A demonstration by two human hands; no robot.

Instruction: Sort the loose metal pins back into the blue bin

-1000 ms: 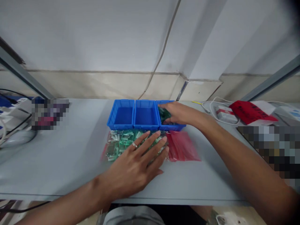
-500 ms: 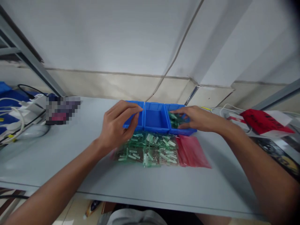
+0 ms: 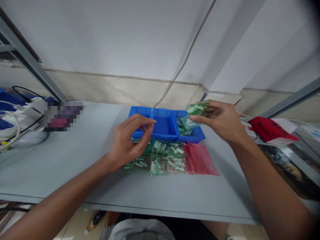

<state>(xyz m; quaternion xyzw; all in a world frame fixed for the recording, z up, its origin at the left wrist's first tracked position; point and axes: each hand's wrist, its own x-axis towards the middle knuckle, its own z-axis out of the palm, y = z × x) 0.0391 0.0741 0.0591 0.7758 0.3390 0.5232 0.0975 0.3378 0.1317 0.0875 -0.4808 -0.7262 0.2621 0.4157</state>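
Note:
My right hand (image 3: 222, 120) is closed on small clear plastic bags (image 3: 197, 110) of green and whitish pieces, held just above the right blue bin (image 3: 197, 137). More such bags (image 3: 183, 128) lie inside that bin. My left hand (image 3: 133, 140) hovers in front of the left blue bin (image 3: 140, 111), its fingers loosely curled, the thumb tip a little apart from the fingertips and nothing visible between them. The middle blue bin (image 3: 163, 124) shows its bare bottom. In front of the bins, several filled bags (image 3: 160, 163) lie in rows, partly hidden by my left hand.
Red plastic bags (image 3: 202, 160) lie to the right of the filled ones on the grey table (image 3: 150, 193). White chargers and cables (image 3: 17, 120) and a mouse (image 3: 31, 138) are at the left. A red packet (image 3: 271, 128) and a dark printed object (image 3: 287, 166) sit at the right.
My right hand has risen out of the right bin, bringing up bags of green pieces. My left hand has moved slightly down and right and stays loosely curled.

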